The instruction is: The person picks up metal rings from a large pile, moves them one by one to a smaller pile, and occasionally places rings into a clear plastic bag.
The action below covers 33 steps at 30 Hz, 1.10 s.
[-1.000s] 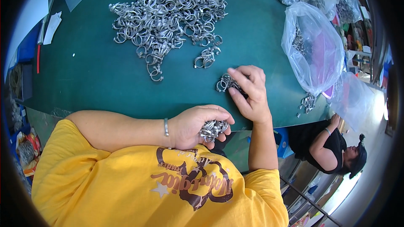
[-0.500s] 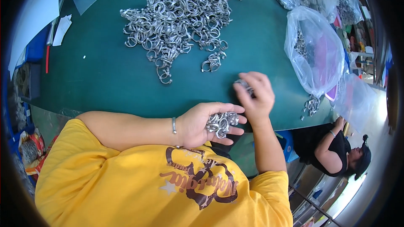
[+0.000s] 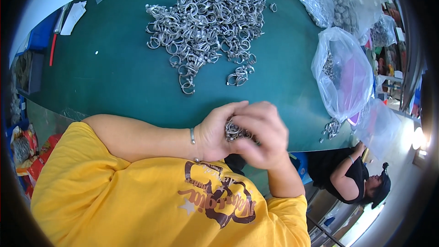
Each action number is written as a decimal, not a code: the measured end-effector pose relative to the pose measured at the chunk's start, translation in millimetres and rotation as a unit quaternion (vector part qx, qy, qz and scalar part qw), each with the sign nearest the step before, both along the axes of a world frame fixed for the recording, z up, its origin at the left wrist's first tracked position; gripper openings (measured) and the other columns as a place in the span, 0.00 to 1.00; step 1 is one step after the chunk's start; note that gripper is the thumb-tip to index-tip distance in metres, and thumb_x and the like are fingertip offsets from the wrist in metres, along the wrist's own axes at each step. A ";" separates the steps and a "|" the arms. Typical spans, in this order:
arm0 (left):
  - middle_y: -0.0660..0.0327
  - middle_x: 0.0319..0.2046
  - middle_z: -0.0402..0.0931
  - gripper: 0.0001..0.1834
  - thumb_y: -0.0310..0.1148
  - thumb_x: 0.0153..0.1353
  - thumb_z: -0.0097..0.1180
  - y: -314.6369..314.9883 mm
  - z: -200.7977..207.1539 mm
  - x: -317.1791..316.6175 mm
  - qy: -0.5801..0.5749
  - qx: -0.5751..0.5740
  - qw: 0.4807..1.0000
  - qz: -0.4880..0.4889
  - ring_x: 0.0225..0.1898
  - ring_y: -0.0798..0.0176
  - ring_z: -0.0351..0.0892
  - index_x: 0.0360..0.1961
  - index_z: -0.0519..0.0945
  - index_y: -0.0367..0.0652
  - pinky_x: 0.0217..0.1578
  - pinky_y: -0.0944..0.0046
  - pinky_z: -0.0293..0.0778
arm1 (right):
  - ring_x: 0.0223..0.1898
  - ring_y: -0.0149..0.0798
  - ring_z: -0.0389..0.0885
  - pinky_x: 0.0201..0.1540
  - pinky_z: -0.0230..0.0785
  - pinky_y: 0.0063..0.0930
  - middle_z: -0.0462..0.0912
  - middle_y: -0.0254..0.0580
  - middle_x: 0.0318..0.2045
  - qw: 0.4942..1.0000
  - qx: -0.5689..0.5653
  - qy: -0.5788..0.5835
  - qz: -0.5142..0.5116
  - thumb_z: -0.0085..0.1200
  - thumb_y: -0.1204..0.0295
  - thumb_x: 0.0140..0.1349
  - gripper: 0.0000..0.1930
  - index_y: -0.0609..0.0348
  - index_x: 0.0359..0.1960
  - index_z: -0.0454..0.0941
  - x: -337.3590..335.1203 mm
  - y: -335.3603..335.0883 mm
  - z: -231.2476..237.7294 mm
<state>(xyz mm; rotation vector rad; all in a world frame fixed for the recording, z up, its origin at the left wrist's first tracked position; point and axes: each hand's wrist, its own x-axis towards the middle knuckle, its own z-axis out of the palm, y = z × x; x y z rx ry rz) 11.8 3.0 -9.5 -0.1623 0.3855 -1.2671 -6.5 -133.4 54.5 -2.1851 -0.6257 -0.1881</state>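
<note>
My left hand is palm up at the table's near edge, cupped around a handful of silver metal rings. Over that palm lies my right hand, its fingers curled down onto the same rings and partly blurred. They hide part of the handful and most of the left fingers. Beyond both hands, a large heap of similar rings spreads over the green tabletop. A small cluster of rings sits apart at the heap's near right, and one loose ring lies at its far right.
Clear plastic bags line the table's right side, some with metal parts inside. A few small metal pieces lie by the nearest bag. At left are a white paper slip and a red rod. Another person is at the right.
My right hand has moved left and nearer, from beside the left hand onto the rings in its palm. Its fingers now cover part of the handful. The whole view has shifted slightly.
</note>
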 end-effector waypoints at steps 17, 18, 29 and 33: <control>0.56 0.47 0.75 0.20 0.45 0.66 0.41 -1.0 14.6 6.1 -0.049 0.126 0.990 -0.047 0.49 0.57 0.75 0.50 0.72 0.44 0.44 0.51 0.74 | 0.35 0.46 0.74 0.37 0.68 0.33 0.75 0.45 0.33 0.980 -0.128 0.003 -0.150 0.56 0.80 0.51 0.04 0.63 0.29 0.75 56.8 -44.7 -47.9; 0.56 0.47 0.75 0.21 0.46 0.66 0.41 -1.6 14.5 6.1 -0.055 0.128 0.989 -0.048 0.49 0.58 0.75 0.50 0.72 0.44 0.44 0.51 0.74 | 0.33 0.43 0.76 0.34 0.69 0.29 0.76 0.45 0.34 0.983 -0.099 0.008 -0.153 0.55 0.82 0.50 0.04 0.63 0.29 0.75 56.3 -47.5 -45.9; 0.56 0.45 0.76 0.21 0.48 0.66 0.39 -2.2 14.6 4.7 -0.031 0.142 0.989 -0.022 0.47 0.57 0.76 0.51 0.72 0.46 0.44 0.49 0.73 | 0.31 0.34 0.77 0.34 0.70 0.24 0.79 0.45 0.31 0.974 0.098 0.196 0.051 0.54 0.81 0.50 0.04 0.65 0.29 0.78 40.2 -34.4 8.0; 0.56 0.45 0.76 0.20 0.46 0.65 0.40 -1.5 11.2 4.0 -0.038 0.110 0.992 -0.046 0.47 0.57 0.76 0.48 0.73 0.44 0.44 0.49 0.73 | 0.25 0.31 0.74 0.28 0.67 0.23 0.77 0.40 0.27 0.974 0.010 0.131 -0.183 0.55 0.80 0.55 0.02 0.64 0.29 0.78 57.9 -19.1 -24.1</control>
